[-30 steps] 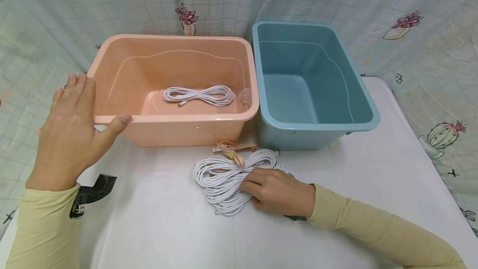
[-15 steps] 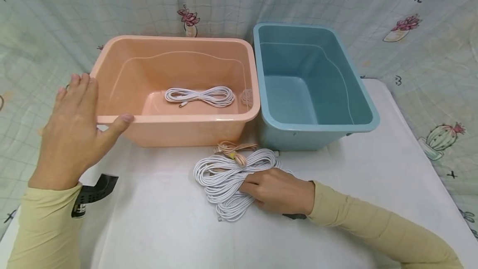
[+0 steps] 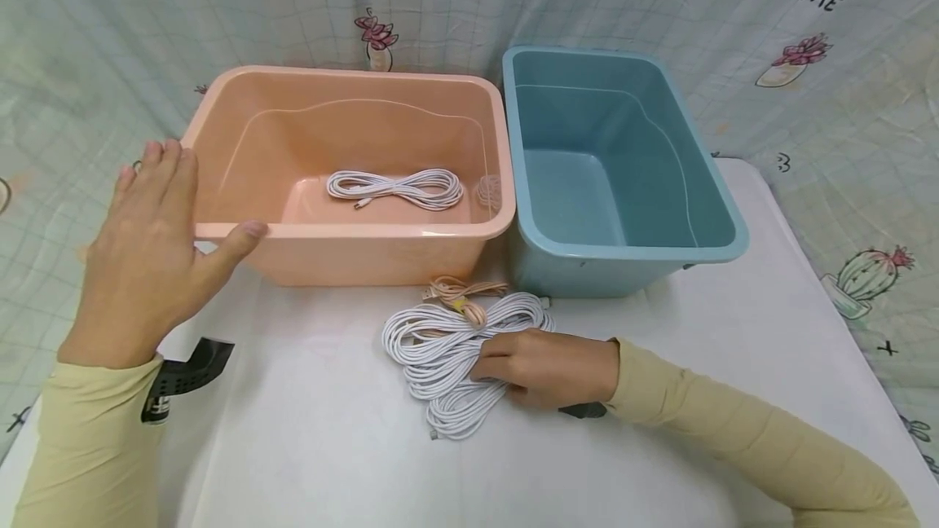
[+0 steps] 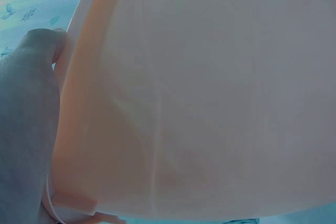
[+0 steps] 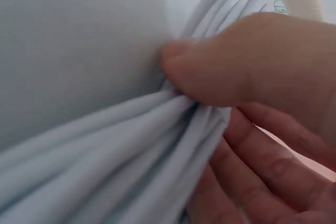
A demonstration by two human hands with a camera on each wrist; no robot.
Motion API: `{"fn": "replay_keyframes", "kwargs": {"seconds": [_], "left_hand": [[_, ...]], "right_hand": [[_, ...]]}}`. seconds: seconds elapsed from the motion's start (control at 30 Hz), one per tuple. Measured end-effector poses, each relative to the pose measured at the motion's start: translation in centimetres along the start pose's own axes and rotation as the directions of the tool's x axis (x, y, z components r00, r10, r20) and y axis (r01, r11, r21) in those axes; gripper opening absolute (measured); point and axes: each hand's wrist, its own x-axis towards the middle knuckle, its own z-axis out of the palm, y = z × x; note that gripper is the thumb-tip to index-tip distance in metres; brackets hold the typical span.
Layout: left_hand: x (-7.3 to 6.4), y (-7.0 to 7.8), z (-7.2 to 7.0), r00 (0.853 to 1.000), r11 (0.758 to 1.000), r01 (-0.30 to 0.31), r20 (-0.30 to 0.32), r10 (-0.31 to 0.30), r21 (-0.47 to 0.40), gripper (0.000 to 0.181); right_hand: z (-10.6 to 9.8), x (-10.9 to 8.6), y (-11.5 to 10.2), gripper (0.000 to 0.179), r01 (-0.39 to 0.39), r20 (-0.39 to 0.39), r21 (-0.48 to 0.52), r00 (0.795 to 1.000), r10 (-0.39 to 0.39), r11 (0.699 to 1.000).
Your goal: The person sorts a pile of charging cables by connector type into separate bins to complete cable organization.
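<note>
My left hand (image 3: pixel 143 259) lies over the front left corner of a peach plastic bin (image 3: pixel 367 255). Its fingers are straight along the left side, and the thumb rests on the front rim; the left wrist view shows mostly the bin's wall (image 4: pixel 210 98). A bundle of white cable (image 3: pixel 464 410) lies in front of the bins, overlapping more white coils (image 3: pixel 421 349). My right hand (image 3: pixel 546 367) grips this bundle, and in the right wrist view the thumb presses the white strands (image 5: pixel 152 129) against the fingers. Inside the peach bin rests another tied white cable (image 3: pixel 396 187).
A blue plastic bin (image 3: pixel 623 249) stands against the right side of the peach one. Between the white coils and the bins lies a beige cable (image 3: pixel 465 292) with a yellow tie. A white cloth (image 3: pixel 308 430) covers the table, and a printed curtain (image 3: pixel 440 15) hangs behind.
The lower bundle of white cable has shifted slightly toward the near edge of the table, with my right hand still on it. My left hand has stayed at the peach bin's corner.
</note>
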Motion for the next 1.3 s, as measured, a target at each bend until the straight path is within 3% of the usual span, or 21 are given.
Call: {"fn": "replay_keyframes", "kwargs": {"seconds": [0.33,1.0,1.3], "left_hand": [[-0.1,0.1,-0.1,1.000,1.000,-0.005,-0.002,0.005,0.000,0.094],[-0.2,0.0,0.0,1.000,1.000,-0.007,-0.010,0.007,0.000,0.095],[0.0,0.0,0.0,1.000,1.000,-0.011,-0.018,0.011,-0.011,0.094]], "right_hand": [[0.1,0.3,-0.5,0.043,-0.068,0.033,0.122,0.997,0.064,0.990],[-1.0,0.4,-1.4,0.044,-0.129,0.008,0.234,0.991,0.131,0.964],[-2.6,0.3,-1.8,0.042,-0.115,-0.088,0.284,0.985,0.146,0.952]]}}
